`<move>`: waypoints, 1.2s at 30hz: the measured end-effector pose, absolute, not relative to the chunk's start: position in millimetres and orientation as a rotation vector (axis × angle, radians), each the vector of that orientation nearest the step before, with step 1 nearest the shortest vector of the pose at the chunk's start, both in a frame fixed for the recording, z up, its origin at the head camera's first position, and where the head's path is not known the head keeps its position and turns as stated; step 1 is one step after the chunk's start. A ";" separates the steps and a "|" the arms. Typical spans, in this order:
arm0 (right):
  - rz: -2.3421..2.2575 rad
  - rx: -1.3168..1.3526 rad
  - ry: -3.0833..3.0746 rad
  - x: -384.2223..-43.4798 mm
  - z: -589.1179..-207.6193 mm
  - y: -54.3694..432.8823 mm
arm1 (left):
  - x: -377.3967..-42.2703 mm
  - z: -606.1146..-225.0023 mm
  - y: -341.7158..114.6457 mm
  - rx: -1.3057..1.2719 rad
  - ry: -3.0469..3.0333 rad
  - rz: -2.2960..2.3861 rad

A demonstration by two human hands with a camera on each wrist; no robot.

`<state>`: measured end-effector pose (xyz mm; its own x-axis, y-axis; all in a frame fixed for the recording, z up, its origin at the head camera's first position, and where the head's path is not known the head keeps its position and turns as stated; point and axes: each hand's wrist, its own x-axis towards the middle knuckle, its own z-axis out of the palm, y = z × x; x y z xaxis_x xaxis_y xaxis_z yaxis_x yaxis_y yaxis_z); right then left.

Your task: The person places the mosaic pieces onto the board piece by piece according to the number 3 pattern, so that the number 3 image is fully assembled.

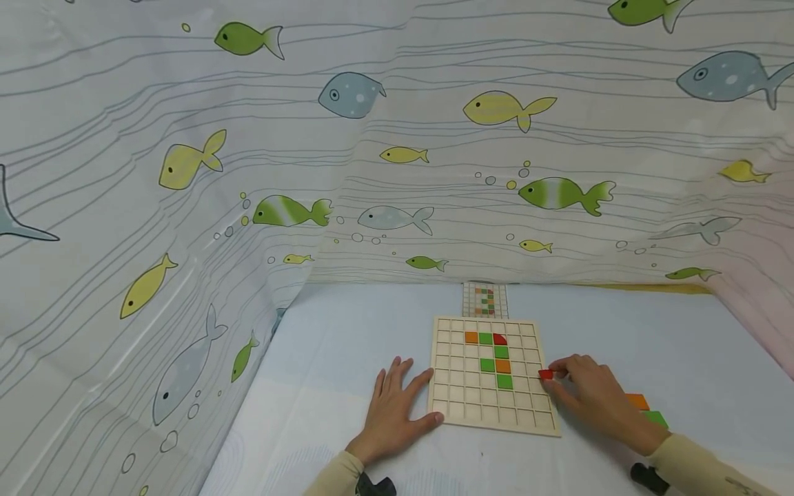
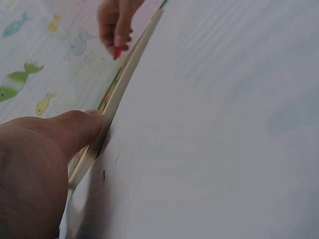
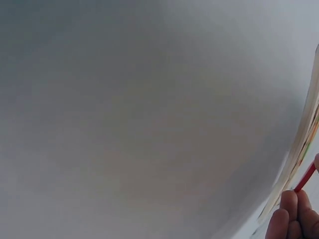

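A square wooden grid board (image 1: pixel 459 406) lies on the table, with several orange, green and red tiles in its cells. One red tile (image 1: pixel 500 339) at the top of the pattern has a rounded corner. My left hand (image 1: pixel 393 417) rests at the board's left side, fingers spread, its thumb (image 2: pixel 79 127) touching the near left corner. Over the board's right edge, my right hand (image 1: pixel 592 396) pinches a small red tile (image 1: pixel 546 374) between thumb and fingers. In the right wrist view, that tile shows edge-on beside the fingertips (image 3: pixel 289 201).
Behind the board stands a pattern card (image 1: pixel 468 303) printed with a grid and coloured squares. Loose orange tiles (image 1: pixel 637 401) and green tiles (image 1: pixel 655 417) lie right of the board, partly hidden by my right forearm. A fish-printed cloth (image 1: pixel 434 186) hangs around the table.
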<state>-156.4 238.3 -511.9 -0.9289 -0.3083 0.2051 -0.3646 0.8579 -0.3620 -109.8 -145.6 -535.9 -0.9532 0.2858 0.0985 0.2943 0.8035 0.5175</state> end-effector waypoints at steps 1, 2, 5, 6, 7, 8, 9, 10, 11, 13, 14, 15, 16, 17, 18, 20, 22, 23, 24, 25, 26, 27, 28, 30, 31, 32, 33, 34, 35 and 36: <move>0.607 0.525 -2.897 -156.0 -511.7 236.3 | -109.6 -535.6 -145.5 -0.478 -2.969 -0.857; 0.610 0.527 -2.899 -155.5 -511.4 234.3 | -109.3 -535.5 -145.5 -0.478 -2.971 -0.857; 0.614 0.540 -2.891 -154.1 -511.2 228.2 | -108.6 -535.3 -146.0 -0.482 -2.970 -0.850; 0.611 0.545 -2.883 -153.8 -511.4 226.4 | -108.4 -535.0 -146.1 -0.482 -2.970 -0.854; 0.605 0.554 -2.873 -153.3 -511.5 224.6 | -108.3 -535.1 -146.3 -0.486 -2.966 -0.852; 0.599 0.560 -2.867 -152.9 -511.7 222.7 | -108.4 -535.2 -146.4 -0.487 -2.966 -0.851; 0.594 0.566 -2.860 -152.5 -511.9 221.0 | -108.3 -535.2 -146.5 -0.489 -2.962 -0.849; 0.586 0.571 -2.856 -152.1 -512.3 219.2 | -108.3 -535.2 -146.6 -0.491 -2.959 -0.850; 0.584 0.574 -2.852 -151.6 -512.3 217.3 | -108.5 -535.4 -146.6 -0.495 -2.954 -0.846; 0.578 0.577 -2.853 -150.3 -512.0 213.0 | -108.7 -535.6 -146.4 -0.495 -2.950 -0.850; 0.583 0.572 -2.860 -149.6 -511.7 210.6 | -108.9 -535.8 -146.4 -0.493 -2.949 -0.852; 0.588 0.567 -2.870 -149.0 -511.3 208.1 | -109.0 -535.7 -146.3 -0.491 -2.949 -0.852; 0.590 0.558 -2.881 -148.2 -511.0 205.6 | -109.1 -535.5 -146.2 -0.489 -2.950 -0.853; 0.597 0.549 -2.891 -147.5 -510.7 203.2 | -109.2 -535.4 -146.1 -0.487 -2.951 -0.856; 0.603 0.546 -2.902 -146.9 -510.9 201.1 | -109.4 -535.2 -145.9 -0.482 -2.955 -0.860; 0.613 0.543 -2.911 -145.6 -511.1 197.5 | -109.8 -534.9 -145.7 -0.477 -2.958 -0.862; 0.605 0.553 -2.905 -144.6 -511.5 194.6 | -109.9 -534.4 -145.5 -0.474 -2.959 -0.862; 0.593 0.560 -2.904 -144.0 -511.5 193.3 | -110.0 -534.2 -145.4 -0.473 -2.957 -0.864; 0.577 0.568 -2.903 -143.4 -511.3 191.9 | -110.1 -534.2 -145.4 -0.472 -2.959 -0.859; 0.559 0.576 -2.902 -142.9 -510.7 190.4 | -110.1 -534.0 -145.4 -0.471 -2.958 -0.857; 0.542 0.585 -2.902 -142.4 -510.4 189.1 | -110.0 -533.8 -145.4 -0.470 -2.957 -0.855; 0.529 0.594 -2.906 -141.7 -509.8 187.6 | -109.9 -533.7 -145.3 -0.470 -2.956 -0.850; 0.517 0.601 -2.911 -141.0 -509.3 186.2 | -109.9 -533.6 -145.3 -0.470 -2.956 -0.848; 0.504 0.616 -2.913 -139.4 -508.6 183.9 | -109.8 -534.0 -145.4 -0.471 -2.956 -0.849; 0.501 0.619 -2.913 -138.6 -508.3 182.9 | -109.7 -534.2 -145.5 -0.471 -2.957 -0.853; 0.500 0.622 -2.911 -138.0 -508.4 182.2 | -109.8 -534.4 -145.5 -0.471 -2.958 -0.857; 0.495 0.621 -2.908 -137.4 -508.5 181.4 | -109.8 -534.6 -145.5 -0.471 -2.958 -0.861; 0.489 0.622 -2.904 -136.9 -508.8 181.0 | -109.8 -534.8 -145.5 -0.470 -2.961 -0.864; 0.483 0.623 -2.900 -136.5 -509.2 180.7 | -109.9 -535.0 -145.5 -0.471 -2.962 -0.864; 0.475 0.623 -2.898 -136.6 -509.5 180.2 | -110.1 -535.0 -145.5 -0.471 -2.963 -0.862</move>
<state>-136.6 180.2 -509.5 -0.9045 -0.3769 0.1996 -0.4209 0.8644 -0.2751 -110.1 -145.5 -535.0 -0.9543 0.2808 0.1021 0.2917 0.8019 0.5213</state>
